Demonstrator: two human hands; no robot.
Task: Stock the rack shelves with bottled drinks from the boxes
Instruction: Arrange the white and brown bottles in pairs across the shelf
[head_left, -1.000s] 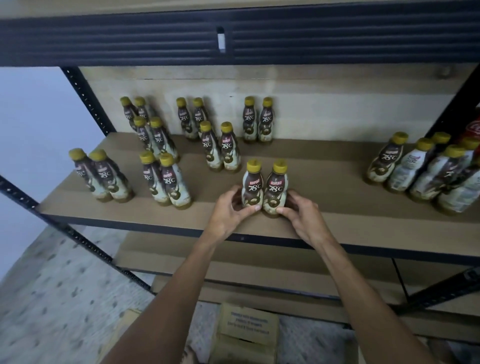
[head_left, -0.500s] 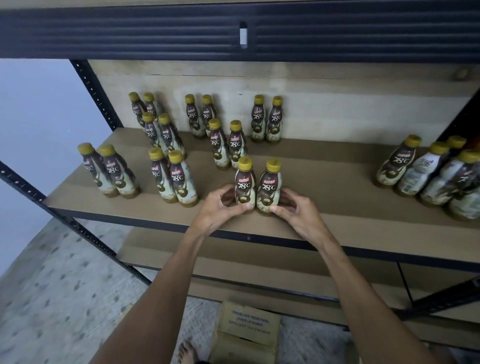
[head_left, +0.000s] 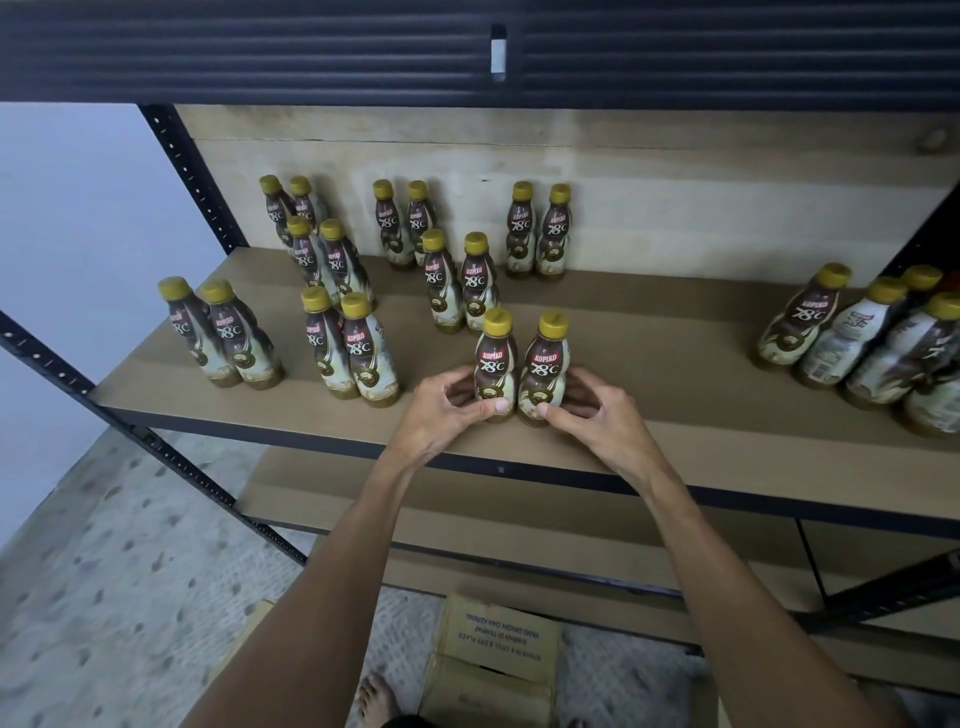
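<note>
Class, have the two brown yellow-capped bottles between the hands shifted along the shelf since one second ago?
Yes, leftward: the held brown yellow-capped bottles stood right of the rightmost rear bottle pair, now slightly left of it.

You have a plain pale wall (head_left: 67, 208) on your left, bluish-white and evenly lit. Directly below that wall, meeting its foot, a grey speckled floor (head_left: 130, 597) spreads towards you, mottled with darker flecks and blurred at its near edge. To the right of the wall runs pale wooden boarding (head_left: 675, 171) in horizontal planks, with a round knot (head_left: 933, 139) at its end farthest from the wall. A small white tag (head_left: 498, 52) sits above the wall's top edge, well to its right.
</note>
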